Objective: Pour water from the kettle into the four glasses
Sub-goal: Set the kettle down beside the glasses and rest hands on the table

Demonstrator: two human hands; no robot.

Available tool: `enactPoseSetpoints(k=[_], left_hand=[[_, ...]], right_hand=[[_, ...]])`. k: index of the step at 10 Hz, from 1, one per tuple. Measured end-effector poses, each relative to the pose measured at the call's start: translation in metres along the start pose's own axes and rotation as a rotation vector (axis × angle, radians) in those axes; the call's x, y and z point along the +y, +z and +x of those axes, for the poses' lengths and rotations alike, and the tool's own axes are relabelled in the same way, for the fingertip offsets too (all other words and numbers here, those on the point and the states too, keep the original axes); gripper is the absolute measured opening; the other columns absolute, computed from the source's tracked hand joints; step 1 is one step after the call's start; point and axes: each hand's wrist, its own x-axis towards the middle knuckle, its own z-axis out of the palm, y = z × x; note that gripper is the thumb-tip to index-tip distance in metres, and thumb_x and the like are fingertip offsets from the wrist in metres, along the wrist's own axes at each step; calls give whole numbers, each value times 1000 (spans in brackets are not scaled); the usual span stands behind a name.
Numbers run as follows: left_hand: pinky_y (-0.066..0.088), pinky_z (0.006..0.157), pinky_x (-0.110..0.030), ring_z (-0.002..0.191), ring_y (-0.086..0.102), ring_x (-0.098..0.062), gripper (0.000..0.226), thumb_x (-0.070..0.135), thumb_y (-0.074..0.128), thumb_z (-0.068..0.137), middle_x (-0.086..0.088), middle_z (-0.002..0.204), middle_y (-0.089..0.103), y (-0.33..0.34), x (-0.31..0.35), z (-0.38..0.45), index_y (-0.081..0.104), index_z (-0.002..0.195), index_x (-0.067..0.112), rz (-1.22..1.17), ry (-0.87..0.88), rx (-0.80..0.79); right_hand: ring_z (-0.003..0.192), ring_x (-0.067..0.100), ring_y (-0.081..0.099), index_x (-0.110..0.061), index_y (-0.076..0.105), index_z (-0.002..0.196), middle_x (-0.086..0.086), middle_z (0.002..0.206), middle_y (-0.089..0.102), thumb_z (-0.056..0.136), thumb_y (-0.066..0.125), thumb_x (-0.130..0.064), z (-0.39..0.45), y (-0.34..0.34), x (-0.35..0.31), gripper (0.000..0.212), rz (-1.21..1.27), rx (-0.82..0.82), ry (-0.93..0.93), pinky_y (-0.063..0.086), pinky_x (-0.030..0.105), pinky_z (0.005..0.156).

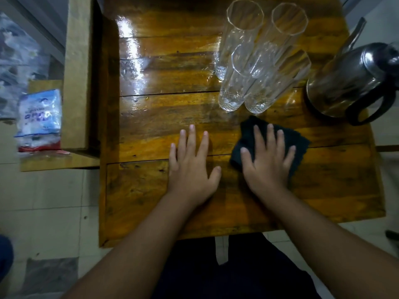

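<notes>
Several tall clear glasses [254, 61] stand upright in a tight cluster at the far right of the wooden table [151, 130]; they look empty. A steel kettle [347, 80] with a long spout and a black handle stands to their right, near the table's right edge. My left hand [191, 162] lies flat on the wood with fingers spread and holds nothing. My right hand [267, 160] presses flat on a dark cloth [302, 143] just in front of the glasses, fingers spread. Both hands are apart from the glasses and the kettle.
The far left of the table top is wet and shiny. A wooden bench or shelf [77, 72] adjoins the table's left side, with a white and blue plastic packet [40, 119] on it. Tiled floor surrounds the table.
</notes>
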Motion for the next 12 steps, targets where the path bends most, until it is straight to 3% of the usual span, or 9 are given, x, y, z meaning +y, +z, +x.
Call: enactPoseSetpoints(k=[1, 3, 4, 5, 6, 7, 9, 10, 12], left_hand=[[-7, 116, -53, 146, -19, -24, 76, 58, 32, 91, -4, 161, -16, 12, 8, 8, -5, 152, 31, 62, 13, 14], [-9, 116, -52, 147, -18, -25, 73, 56, 31, 93, -4, 162, -15, 16, 15, 6, -3, 152, 30, 65, -42, 5], [-6, 117, -51, 147, -15, -25, 73, 50, 36, 93, -6, 162, -11, 15, 28, 7, 0, 152, 27, 26, -95, 26], [-6, 117, -46, 147, -15, -22, 76, 46, 41, 92, -4, 162, -10, 21, 60, 1, 0, 153, 25, -34, -47, 45], [-8, 116, -45, 147, -16, -21, 79, 49, 42, 91, -3, 162, -11, 29, 84, 2, -2, 152, 26, -34, 4, 27], [-5, 118, -48, 147, -17, -22, 81, 55, 39, 90, -3, 162, -10, 40, 113, 17, -2, 153, 25, -10, 25, 32], [-11, 115, -53, 145, -23, -25, 86, 66, 29, 89, -3, 160, -21, 56, 122, 31, -12, 151, 24, 85, -14, -21], [-12, 115, -53, 145, -23, -24, 87, 67, 30, 88, -3, 159, -23, 60, 124, 29, -13, 151, 25, 107, -5, -18], [2, 119, -50, 148, -5, -26, 82, 59, 39, 90, -7, 163, -2, 34, 148, 33, 3, 153, 20, 120, -106, -24]], right_hand=[[162, 27, 2, -32, 18, 165, 3, 176, 11, 101, 26, -57, 2, 4, -12, 70, -40, 4, -132, -6, 60, 125], [160, 26, 17, -34, 35, 160, 3, 172, 28, 103, 41, -51, -21, 0, 77, 60, -30, -45, -566, 13, 62, 125], [159, 28, 19, -34, 36, 160, 5, 171, 30, 101, 42, -51, -22, -4, 111, 61, -8, -21, -509, 15, 62, 124], [160, 31, 14, -30, 31, 162, 10, 173, 23, 101, 36, -54, -6, -15, 136, 66, 17, 47, -191, 9, 60, 126], [160, 30, 9, -29, 26, 164, 9, 175, 18, 102, 33, -56, 11, -21, 127, 68, 55, 59, 1, 4, 59, 126], [161, 28, 5, -31, 19, 165, 6, 176, 14, 102, 29, -57, 21, -21, 114, 69, 30, 43, 34, 0, 59, 125], [161, 26, 9, -35, 23, 164, 4, 176, 15, 101, 30, -60, 22, -39, 184, 69, -42, -40, -304, 2, 53, 127], [161, 27, 8, -35, 22, 164, 4, 176, 13, 100, 31, -60, 21, -44, 202, 69, -37, -72, -287, 2, 53, 127], [160, 22, 11, -32, 25, 164, 2, 175, 19, 99, 35, -56, 17, -70, 179, 70, 52, -94, -260, 5, 48, 127]])
